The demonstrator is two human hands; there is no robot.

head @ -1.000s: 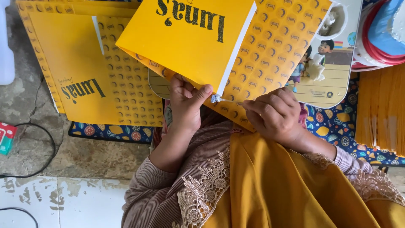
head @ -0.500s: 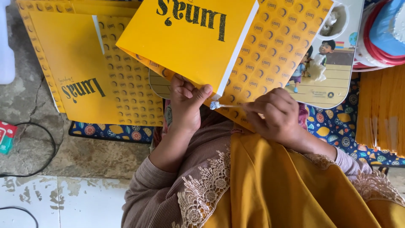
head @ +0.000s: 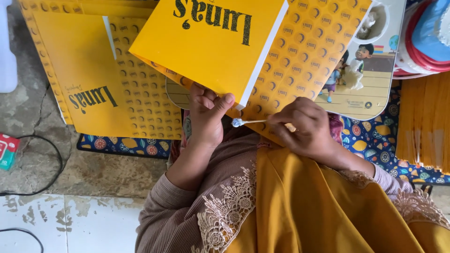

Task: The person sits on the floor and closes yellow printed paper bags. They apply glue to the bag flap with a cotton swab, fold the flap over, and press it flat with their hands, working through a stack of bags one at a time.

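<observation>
Yellow box pinched at its 6 o'clock edge by left hand; glue stick held by right hand. Glue is best kept thin along the flap edge.

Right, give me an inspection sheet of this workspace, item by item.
Surface: cracked grey concrete floor, with a patterned mat under the work.
Job's things: folded yellow box; cotton-tipped stick with a wet-looking tip.
Clutter: flat yellow box sheets; cartoon-printed tray holding a small white cup; stacked plastic lids; small red-green packet.
Grippers: left hand grips the box's lower edge; right hand pinches the stick.
Cables: black cable looping at left.
Surroundings: yellow strips at right.
</observation>
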